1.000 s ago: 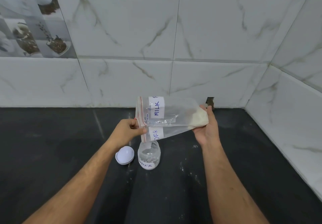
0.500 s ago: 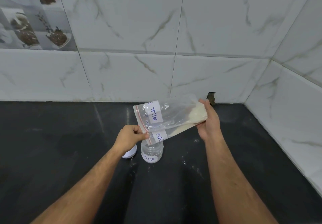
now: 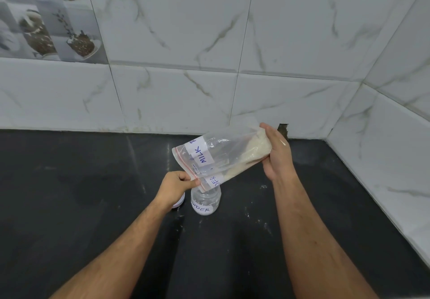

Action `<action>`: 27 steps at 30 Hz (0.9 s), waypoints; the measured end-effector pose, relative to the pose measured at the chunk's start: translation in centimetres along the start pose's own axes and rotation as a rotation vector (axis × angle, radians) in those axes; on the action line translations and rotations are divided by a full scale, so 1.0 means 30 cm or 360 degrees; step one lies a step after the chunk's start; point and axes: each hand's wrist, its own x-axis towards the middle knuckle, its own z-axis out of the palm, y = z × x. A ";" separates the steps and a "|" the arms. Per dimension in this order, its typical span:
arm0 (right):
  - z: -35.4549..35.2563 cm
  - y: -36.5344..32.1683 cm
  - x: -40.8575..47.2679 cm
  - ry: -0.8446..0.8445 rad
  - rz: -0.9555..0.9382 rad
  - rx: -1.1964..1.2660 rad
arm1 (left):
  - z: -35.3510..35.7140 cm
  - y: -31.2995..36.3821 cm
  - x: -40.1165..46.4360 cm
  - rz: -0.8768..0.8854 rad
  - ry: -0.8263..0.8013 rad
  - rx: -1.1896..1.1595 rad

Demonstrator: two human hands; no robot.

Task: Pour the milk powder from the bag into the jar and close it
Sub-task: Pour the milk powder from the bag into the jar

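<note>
Bag (image 3: pixel 223 157) tilted, mouth over open jar (image 3: pixel 206 202) on desk (image 3: pixel 69 194). Left hand (image 3: pixel 176 186) pinches bag's zip edge; right hand (image 3: pixel 278 157) grips its raised far end.

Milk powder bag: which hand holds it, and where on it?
Both. The left hand pinches the milk powder bag at its zip-seal mouth, just above the jar; the right hand grips its raised bottom end, where the powder sits.
</note>
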 end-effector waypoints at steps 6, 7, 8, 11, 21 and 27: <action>0.023 -0.003 -0.015 -0.0012 -0.0010 -0.0066 | 0.004 -0.010 -0.011 -0.0025 0.0025 -0.0074; 0.027 -0.005 -0.019 -0.0020 -0.0010 -0.0080 | 0.005 -0.010 -0.013 -0.0028 0.0019 -0.0088; 0.031 -0.009 -0.023 -0.0027 -0.0008 -0.0095 | 0.006 -0.012 -0.014 -0.0031 0.0011 -0.0098; 0.047 -0.019 -0.036 -0.0044 -0.0023 -0.0117 | 0.008 -0.015 -0.016 -0.0042 0.0003 -0.0135; 0.098 -0.046 -0.052 -0.0070 -0.0081 -0.0200 | 0.004 -0.066 0.004 -0.0087 -0.0005 -0.0039; 0.090 -0.045 -0.066 -0.0061 -0.0077 -0.0207 | 0.011 -0.032 -0.030 -0.0098 0.0035 -0.0062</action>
